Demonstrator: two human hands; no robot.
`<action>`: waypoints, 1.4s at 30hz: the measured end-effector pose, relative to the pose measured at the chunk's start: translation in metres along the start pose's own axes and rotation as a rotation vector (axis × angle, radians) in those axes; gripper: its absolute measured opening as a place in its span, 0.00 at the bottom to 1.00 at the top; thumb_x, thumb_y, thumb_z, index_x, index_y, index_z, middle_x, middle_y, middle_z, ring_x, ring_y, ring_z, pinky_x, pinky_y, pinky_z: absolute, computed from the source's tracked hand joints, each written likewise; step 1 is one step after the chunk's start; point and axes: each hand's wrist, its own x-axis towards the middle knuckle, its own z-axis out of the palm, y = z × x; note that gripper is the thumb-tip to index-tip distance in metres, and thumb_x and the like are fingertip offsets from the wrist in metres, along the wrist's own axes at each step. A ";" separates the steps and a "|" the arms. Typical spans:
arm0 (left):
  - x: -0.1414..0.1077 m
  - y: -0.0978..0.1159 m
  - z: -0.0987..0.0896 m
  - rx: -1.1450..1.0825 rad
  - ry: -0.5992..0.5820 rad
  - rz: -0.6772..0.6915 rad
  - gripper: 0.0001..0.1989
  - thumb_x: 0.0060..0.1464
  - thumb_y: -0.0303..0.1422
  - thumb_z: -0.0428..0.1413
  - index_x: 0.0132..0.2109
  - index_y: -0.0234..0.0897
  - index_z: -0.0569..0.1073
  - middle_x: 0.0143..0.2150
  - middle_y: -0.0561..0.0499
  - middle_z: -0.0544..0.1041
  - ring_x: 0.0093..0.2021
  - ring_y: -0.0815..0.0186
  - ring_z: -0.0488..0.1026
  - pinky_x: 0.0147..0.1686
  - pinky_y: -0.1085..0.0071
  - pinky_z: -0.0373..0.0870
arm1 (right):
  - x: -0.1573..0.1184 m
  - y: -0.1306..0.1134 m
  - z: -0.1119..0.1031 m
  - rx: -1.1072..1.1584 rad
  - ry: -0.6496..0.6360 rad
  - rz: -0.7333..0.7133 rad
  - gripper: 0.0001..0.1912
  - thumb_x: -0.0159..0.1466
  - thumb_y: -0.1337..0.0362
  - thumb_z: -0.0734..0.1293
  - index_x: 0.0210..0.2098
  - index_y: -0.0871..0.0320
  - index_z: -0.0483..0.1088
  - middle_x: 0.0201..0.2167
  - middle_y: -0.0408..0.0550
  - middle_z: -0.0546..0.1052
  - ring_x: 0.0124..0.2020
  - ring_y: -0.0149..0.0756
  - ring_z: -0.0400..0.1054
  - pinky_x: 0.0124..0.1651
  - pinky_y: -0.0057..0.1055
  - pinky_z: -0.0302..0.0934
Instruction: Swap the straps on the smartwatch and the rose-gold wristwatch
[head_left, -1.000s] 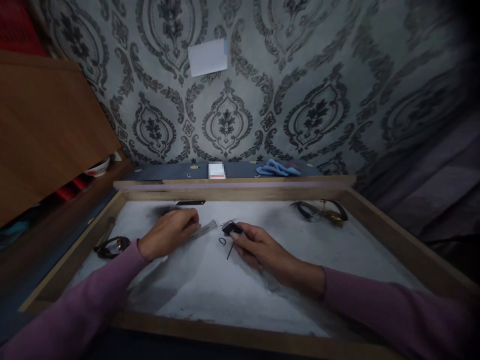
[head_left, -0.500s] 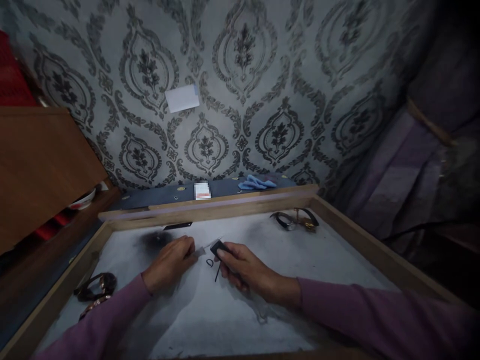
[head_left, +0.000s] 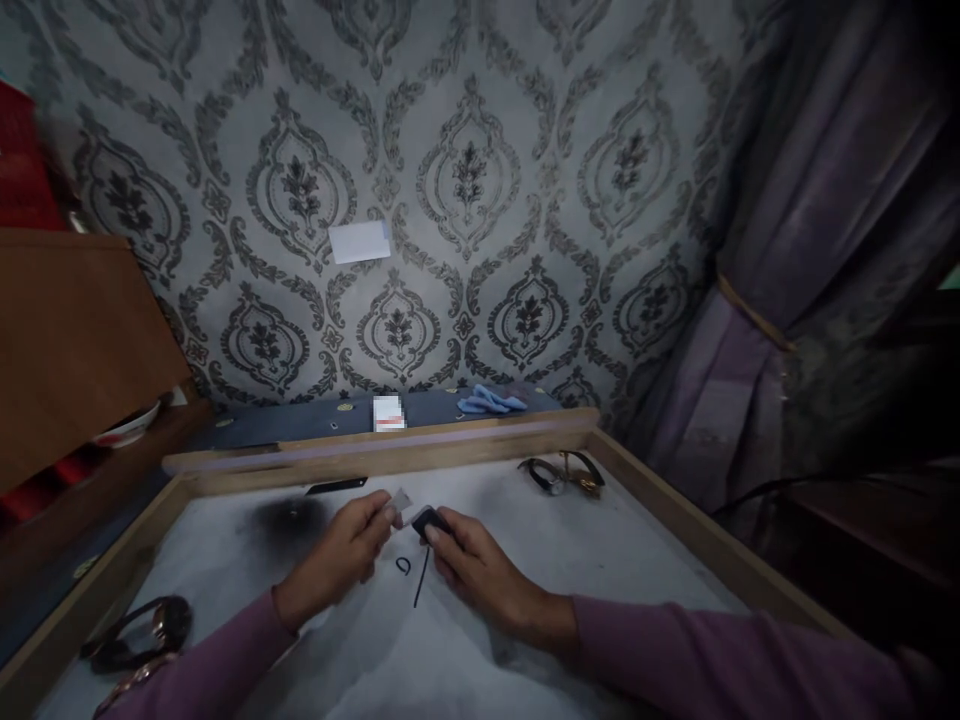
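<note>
My left hand (head_left: pixel 341 545) is closed, pinching a small, pale, see-through piece (head_left: pixel 403 502) that looks like thin plastic. My right hand (head_left: pixel 487 570) grips a small black rectangular object (head_left: pixel 429 522) between thumb and fingers; its kind is not plain. The two held pieces are close together, above the white bottom of a wooden tray. Below them lie a small black ring-shaped loop (head_left: pixel 403 566) and a thin black stick (head_left: pixel 421 578), whose top end is near my right fingers. Behind my left hand is a flat black blade-like strip (head_left: pixel 336 486).
The tray has a raised wooden rim (head_left: pixel 382 458). Wristwatches (head_left: pixel 559 473) lie at its back right, others (head_left: pixel 139 635) at the front left. Beyond the rim are a blue cloth (head_left: pixel 491 400) and a small white box (head_left: pixel 389 413). A wooden cabinet (head_left: pixel 82 330) stands left.
My left hand has turned and lifted the see-through piece, so more of it shows. The right hand still holds the black object. The whole view has shifted, with the scene lower and further left.
</note>
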 end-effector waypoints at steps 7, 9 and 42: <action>-0.017 0.003 -0.001 0.124 0.083 0.111 0.19 0.62 0.48 0.43 0.32 0.40 0.63 0.24 0.56 0.61 0.26 0.67 0.61 0.24 0.73 0.58 | 0.002 0.002 -0.001 -0.042 0.026 -0.011 0.26 0.62 0.39 0.64 0.33 0.57 0.60 0.19 0.34 0.57 0.18 0.24 0.48 0.19 0.24 0.40; -0.018 0.006 0.001 0.181 0.107 0.148 0.17 0.63 0.45 0.43 0.32 0.39 0.63 0.28 0.54 0.66 0.32 0.64 0.65 0.33 0.70 0.62 | 0.001 0.001 0.000 -0.053 0.028 -0.013 0.25 0.63 0.39 0.63 0.33 0.57 0.60 0.19 0.34 0.57 0.19 0.24 0.48 0.19 0.24 0.40; -0.031 0.019 0.003 0.283 0.047 0.287 0.14 0.67 0.35 0.44 0.31 0.40 0.58 0.23 0.59 0.60 0.23 0.70 0.59 0.26 0.71 0.52 | -0.009 -0.001 -0.002 -0.173 -0.031 -0.115 0.20 0.68 0.46 0.60 0.32 0.55 0.59 0.23 0.37 0.58 0.22 0.27 0.49 0.23 0.25 0.46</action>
